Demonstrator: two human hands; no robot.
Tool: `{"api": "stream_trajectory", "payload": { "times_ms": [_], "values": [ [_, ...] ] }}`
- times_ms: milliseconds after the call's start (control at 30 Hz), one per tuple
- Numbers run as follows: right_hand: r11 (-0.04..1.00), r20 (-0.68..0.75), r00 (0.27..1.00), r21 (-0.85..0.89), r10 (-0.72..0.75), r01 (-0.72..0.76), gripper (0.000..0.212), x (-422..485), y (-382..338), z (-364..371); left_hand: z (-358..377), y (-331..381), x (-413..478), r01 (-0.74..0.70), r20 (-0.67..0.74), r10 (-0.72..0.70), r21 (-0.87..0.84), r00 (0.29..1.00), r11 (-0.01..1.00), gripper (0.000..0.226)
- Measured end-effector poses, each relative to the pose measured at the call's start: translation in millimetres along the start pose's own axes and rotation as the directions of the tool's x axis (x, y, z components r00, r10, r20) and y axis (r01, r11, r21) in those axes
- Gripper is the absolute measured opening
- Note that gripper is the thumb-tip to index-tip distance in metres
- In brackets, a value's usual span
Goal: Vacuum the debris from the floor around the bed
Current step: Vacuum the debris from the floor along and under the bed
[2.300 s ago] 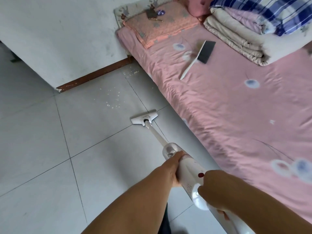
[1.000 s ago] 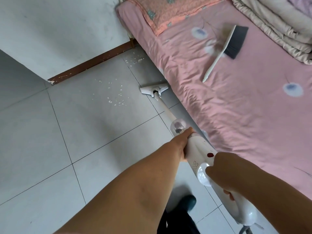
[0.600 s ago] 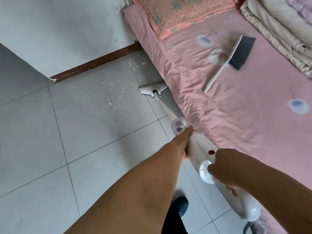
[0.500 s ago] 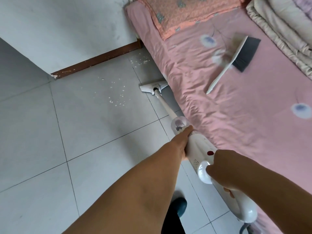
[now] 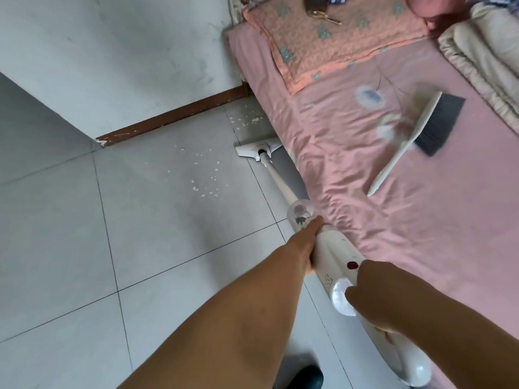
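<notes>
**Head parked along the bed edge; debris off-axis to the left and ahead in the corner**

- Grey tiled floor (image 5: 70, 248) is seen on the left, with the pink-sheeted bed (image 5: 421, 220) filling the right side.
- The vacuum (image 5: 334, 254) is laid out with its long axis running from the hands away toward the skirting (image 5: 174, 116), roughly parallel to the bed edge and just beside it.
- Both hands are clamped on the vacuum, apart from each other. The left hand (image 5: 303, 245) is wrapped round the body just behind the clear dust cup. The right hand (image 5: 376, 299) is closed on the rear handle. The left is therefore the hand nearer the working end.
- The floor head (image 5: 257, 148) is flat on the tile at the far end of the wand, close against the bed side.
- The debris is split into two lots. The scattered patch (image 5: 206, 181) lies left of the wand, beside the head and slightly back from it, not on the axis. The corner heap (image 5: 247, 120) lies just ahead of the head, between skirting and bed.

Judgement: a straight push reaches the corner heap. A swing left, pivoted at the rear hand and steered by the front hand, is needed for the scattered patch.
</notes>
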State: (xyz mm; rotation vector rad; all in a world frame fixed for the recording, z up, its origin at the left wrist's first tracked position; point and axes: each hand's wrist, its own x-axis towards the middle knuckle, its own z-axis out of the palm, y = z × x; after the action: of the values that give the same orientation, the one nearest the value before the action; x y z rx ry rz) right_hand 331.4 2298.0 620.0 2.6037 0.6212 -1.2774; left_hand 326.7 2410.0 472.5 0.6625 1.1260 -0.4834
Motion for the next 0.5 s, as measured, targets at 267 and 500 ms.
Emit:
{"api": "stream_trajectory", "payload": {
  "times_ms": [267, 500],
  "values": [
    [0.998, 0.008, 1.000, 0.069, 0.007, -0.008, 0.028, 35, -26, -31, -11, 46, 9, -0.032, 0.005, 0.033, -0.060, 0.999, 0.998, 0.059],
    [0.999, 0.019, 0.999, 0.037, -0.027, 0.026, 0.028, 61, -51, -45, -25, 81, 12, 0.018, -0.015, -0.019, -0.052, 1.000, 0.998, 0.047]
  ]
}}
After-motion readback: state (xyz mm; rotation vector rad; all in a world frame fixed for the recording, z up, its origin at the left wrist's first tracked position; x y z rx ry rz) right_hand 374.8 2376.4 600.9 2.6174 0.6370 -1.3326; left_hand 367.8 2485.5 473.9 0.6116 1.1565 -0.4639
